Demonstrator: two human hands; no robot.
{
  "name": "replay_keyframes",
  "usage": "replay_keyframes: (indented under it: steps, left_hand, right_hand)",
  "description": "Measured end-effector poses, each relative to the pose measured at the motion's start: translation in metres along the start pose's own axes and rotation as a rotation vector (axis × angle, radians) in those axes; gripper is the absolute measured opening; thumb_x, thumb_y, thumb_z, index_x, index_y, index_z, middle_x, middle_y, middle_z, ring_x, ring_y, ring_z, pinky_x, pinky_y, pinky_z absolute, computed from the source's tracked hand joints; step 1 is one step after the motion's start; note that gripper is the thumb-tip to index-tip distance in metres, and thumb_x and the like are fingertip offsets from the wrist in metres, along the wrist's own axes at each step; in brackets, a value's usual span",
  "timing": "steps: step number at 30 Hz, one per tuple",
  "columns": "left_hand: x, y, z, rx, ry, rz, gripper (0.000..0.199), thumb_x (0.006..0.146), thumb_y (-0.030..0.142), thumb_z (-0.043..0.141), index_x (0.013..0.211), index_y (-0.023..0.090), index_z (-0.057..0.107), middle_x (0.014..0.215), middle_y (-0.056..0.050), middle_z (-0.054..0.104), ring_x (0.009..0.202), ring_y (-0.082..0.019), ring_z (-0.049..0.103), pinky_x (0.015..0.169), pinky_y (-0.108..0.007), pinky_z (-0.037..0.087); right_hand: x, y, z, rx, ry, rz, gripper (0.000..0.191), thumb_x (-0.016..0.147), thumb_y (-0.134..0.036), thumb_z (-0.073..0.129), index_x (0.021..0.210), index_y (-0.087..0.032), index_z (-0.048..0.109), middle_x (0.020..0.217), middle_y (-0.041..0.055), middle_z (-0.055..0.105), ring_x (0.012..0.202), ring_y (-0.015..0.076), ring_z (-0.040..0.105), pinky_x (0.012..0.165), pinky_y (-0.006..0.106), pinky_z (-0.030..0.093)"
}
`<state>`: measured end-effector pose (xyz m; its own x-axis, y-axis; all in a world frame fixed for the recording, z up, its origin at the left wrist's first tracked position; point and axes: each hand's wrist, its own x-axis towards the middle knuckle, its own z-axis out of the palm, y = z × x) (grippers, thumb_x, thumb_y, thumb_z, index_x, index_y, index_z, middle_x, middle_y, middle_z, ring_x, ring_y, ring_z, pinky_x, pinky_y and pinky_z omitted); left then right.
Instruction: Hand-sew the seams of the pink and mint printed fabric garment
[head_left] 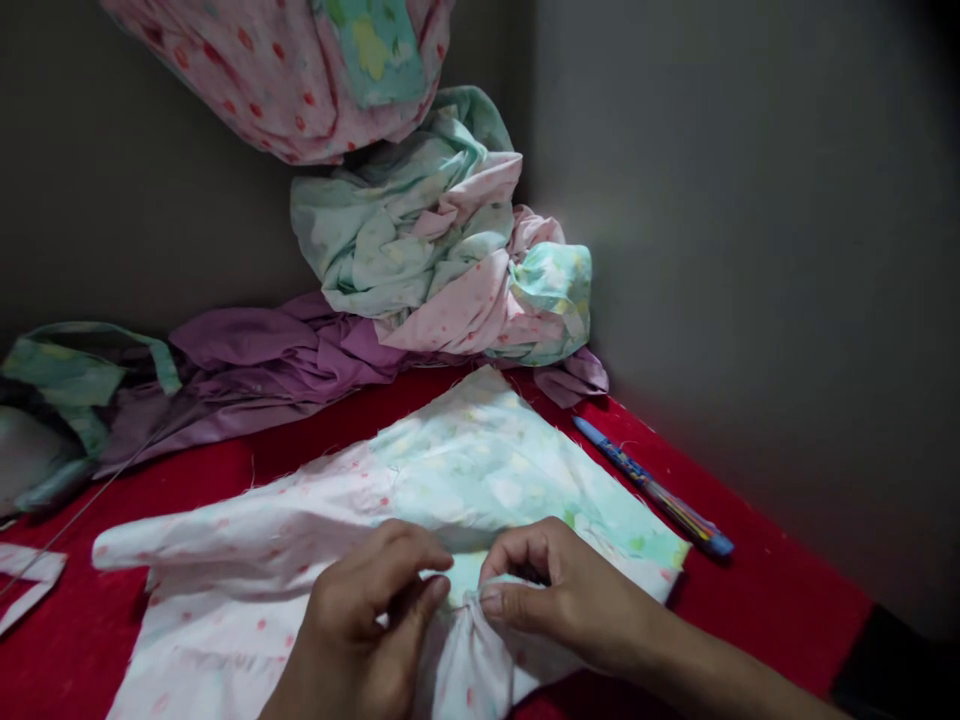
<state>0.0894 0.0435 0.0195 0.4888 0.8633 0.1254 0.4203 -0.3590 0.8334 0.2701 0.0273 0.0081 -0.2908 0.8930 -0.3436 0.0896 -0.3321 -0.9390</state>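
Note:
Patterned fabric [480, 465], pale green with white and yellow blotches and pink-dotted white parts, lies spread before me with frayed edges. My left hand [379, 610] is closed in a pinch at its near edge, thumb and forefinger tips close together with cloth showing between them. Just to the right, my right hand [559, 590] pinches a bunched, gathered bit of the same fabric between thumb and curled fingers. Folds fan down from that gathered spot. Whether a needle or thread is between the fingertips cannot be made out.
A blue pen-like object [652, 488] lies right of the fabric on the red table cover [765, 590]. Behind are purple cloth [277, 350] and heaped green and pink cloth [420, 240]. A pink dotted bundle [277, 80] is above. Grey walls [735, 250] enclose the back.

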Motion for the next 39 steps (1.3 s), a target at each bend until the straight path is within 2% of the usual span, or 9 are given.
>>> replay_keyframes:
  steps: [2,4,9,15,19,25,30,36,39]
  left_hand:
    - [0.000,0.004,-0.003,0.039,-0.028,0.118,0.014,0.081,0.013,0.049,0.075,0.019,0.060,0.070,-0.002,0.058,0.061,-0.012,0.056,0.055,-0.020,0.041]
    - [0.000,0.005,-0.005,0.046,-0.032,0.158,0.016,0.081,0.011,0.047,0.075,0.019,0.060,0.070,-0.002,0.058,0.061,-0.012,0.056,0.054,-0.019,0.041]
    - [-0.001,0.003,-0.008,0.107,0.091,0.128,0.014,0.078,0.008,0.052,0.075,0.020,0.059,0.067,0.001,0.059,0.061,-0.011,0.056,0.055,-0.017,0.040]
    - [-0.003,0.002,0.010,0.110,-0.038,0.242,0.019,0.083,0.010,0.042,0.080,0.015,0.060,0.070,-0.004,0.053,0.059,-0.012,0.052,0.052,-0.019,0.037]
    - [-0.008,-0.003,0.020,0.268,-0.061,0.332,0.021,0.079,0.009,0.038,0.072,0.013,0.057,0.067,-0.006,0.050,0.054,-0.013,0.047,0.047,-0.022,0.032]
    - [-0.014,0.011,0.007,0.389,0.081,0.419,0.016,0.081,0.011,0.046,0.073,0.020,0.056,0.065,-0.004,0.058,0.053,-0.014,0.051,0.049,-0.022,0.034]
    - [-0.002,0.019,-0.010,0.140,0.087,0.311,0.017,0.081,0.007,0.047,0.069,0.019,0.052,0.062,0.001,0.054,0.055,-0.010,0.052,0.052,-0.017,0.037]
    - [0.008,0.015,-0.012,-0.067,0.131,-0.052,0.019,0.081,0.024,0.050,0.064,0.017,0.054,0.054,0.004,0.046,0.051,-0.010,0.043,0.047,-0.019,0.033]
    - [0.009,0.011,-0.012,-0.149,0.175,-0.165,0.019,0.079,0.027,0.052,0.063,0.017,0.054,0.053,0.004,0.043,0.050,-0.010,0.038,0.046,-0.018,0.031]
  right_hand:
    - [0.000,0.000,-0.001,0.011,-0.010,0.000,0.014,0.059,-0.023,0.061,0.065,-0.011,0.062,0.053,-0.0022,0.052,0.051,0.0090,0.042,0.050,0.019,0.032]
    - [0.001,-0.001,-0.001,0.022,-0.020,0.006,0.015,0.059,-0.025,0.061,0.065,-0.011,0.062,0.053,-0.0026,0.050,0.051,0.0084,0.040,0.051,0.019,0.032]
    - [0.001,-0.002,-0.002,0.026,-0.029,0.035,0.019,0.061,-0.029,0.061,0.067,-0.012,0.060,0.054,-0.0028,0.048,0.051,0.0079,0.038,0.049,0.019,0.029]
    - [-0.001,0.001,0.001,-0.033,-0.026,-0.015,0.017,0.061,-0.025,0.060,0.069,-0.010,0.061,0.056,-0.0016,0.051,0.053,0.0094,0.042,0.051,0.020,0.032]
    - [-0.002,0.002,0.005,-0.121,-0.010,-0.035,0.012,0.063,-0.021,0.057,0.067,-0.011,0.061,0.056,-0.0021,0.050,0.054,0.0097,0.041,0.050,0.019,0.031]
    - [-0.001,0.001,0.009,-0.268,0.059,-0.101,0.010,0.064,-0.018,0.056,0.067,-0.012,0.063,0.062,0.0003,0.057,0.063,0.0135,0.048,0.056,0.021,0.035]
    - [0.002,0.002,0.005,-0.165,0.034,-0.028,0.021,0.066,-0.028,0.054,0.071,-0.011,0.065,0.062,0.0023,0.056,0.060,0.0141,0.047,0.056,0.023,0.036]
    - [0.002,0.004,0.002,0.006,-0.064,0.063,0.026,0.064,-0.031,0.057,0.075,-0.010,0.065,0.061,0.0020,0.054,0.056,0.0120,0.044,0.055,0.024,0.034]
    - [0.002,0.004,0.002,0.031,-0.063,0.089,0.025,0.064,-0.032,0.058,0.074,-0.010,0.064,0.060,0.0015,0.053,0.055,0.0115,0.043,0.054,0.024,0.033]
